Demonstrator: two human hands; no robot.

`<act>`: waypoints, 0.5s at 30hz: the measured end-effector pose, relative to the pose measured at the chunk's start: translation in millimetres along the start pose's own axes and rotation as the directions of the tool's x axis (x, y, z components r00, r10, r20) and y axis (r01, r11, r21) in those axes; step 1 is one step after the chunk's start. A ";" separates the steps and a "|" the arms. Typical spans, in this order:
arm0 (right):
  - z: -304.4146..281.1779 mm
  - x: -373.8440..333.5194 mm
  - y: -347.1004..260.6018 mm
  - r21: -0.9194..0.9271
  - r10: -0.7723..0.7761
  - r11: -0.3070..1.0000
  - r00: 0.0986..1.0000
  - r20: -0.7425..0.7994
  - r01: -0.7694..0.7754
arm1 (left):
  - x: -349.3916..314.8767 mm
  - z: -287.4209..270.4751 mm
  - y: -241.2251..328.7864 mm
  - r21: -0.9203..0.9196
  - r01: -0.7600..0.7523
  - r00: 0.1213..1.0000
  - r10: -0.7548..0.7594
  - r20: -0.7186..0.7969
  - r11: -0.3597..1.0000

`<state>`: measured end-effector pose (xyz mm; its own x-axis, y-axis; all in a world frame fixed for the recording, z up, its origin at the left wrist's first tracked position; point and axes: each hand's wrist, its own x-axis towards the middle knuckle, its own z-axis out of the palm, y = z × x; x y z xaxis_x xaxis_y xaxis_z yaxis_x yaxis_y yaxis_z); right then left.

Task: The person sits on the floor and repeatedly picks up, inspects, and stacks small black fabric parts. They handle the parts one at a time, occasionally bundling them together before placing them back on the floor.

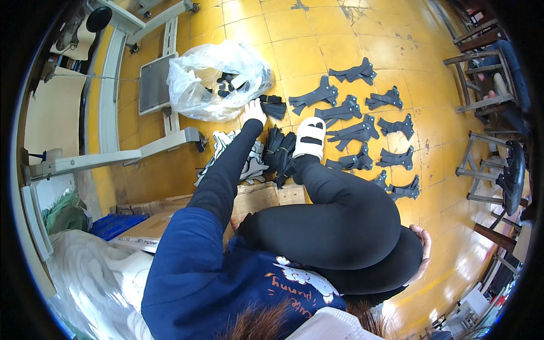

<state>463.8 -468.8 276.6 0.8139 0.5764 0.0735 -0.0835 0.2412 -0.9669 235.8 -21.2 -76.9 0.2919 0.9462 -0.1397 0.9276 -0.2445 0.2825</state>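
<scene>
My left hand (254, 111) reaches forward, fingers stretched out, beside a small tied bundle of dark fabric pieces (273, 107). A clear plastic bag (187, 93) with black and white pieces inside stands just beyond it. Below that forearm lies a pile of white, dark-edged fabric pieces (254, 164). Next to the pile are stacked black fabric bundles (279, 152), close to my white sandal (310, 136). My right hand (421, 252) rests against my bent leg, its fingers lying along the black legging; part of it is hidden behind the knee.
Several dark glove-shaped stacks (354, 132) lie in rows on the yellow tiled floor (317, 34) to the right. A metal frame (122, 160) with a pedal plate (156, 85) stands at left. Cardboard (266, 196) lies near me. Stools (481, 164) line the far right, where another person (510, 68) sits.
</scene>
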 end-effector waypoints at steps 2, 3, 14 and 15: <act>-1.3 -0.1 -0.1 -0.015 -0.012 1.000 1.000 -0.002 0.012 | 1.1 -4.0 3.0 0.158 -0.103 0.994 0.105 -0.006 0.982; -2.3 0.7 -0.2 -0.023 -0.022 0.999 1.000 0.010 0.022 | 1.6 -6.3 4.5 0.239 -0.149 0.988 0.155 -0.005 0.960; -4.3 7.5 -2.3 -0.074 -0.022 0.997 0.995 0.101 0.029 | 5.3 -13.9 20.5 0.295 -0.212 0.973 0.173 0.154 0.932; -6.6 8.2 -1.6 -0.070 -0.023 0.997 0.994 0.110 0.031 | 8.1 -14.8 24.5 0.252 -0.228 0.969 0.196 0.148 0.940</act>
<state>474.4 -469.7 277.1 0.7477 0.6526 0.1225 -0.0177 0.2040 -0.9788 257.5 -16.3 -57.0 0.4991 0.8380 -0.2204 0.8643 -0.4996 0.0580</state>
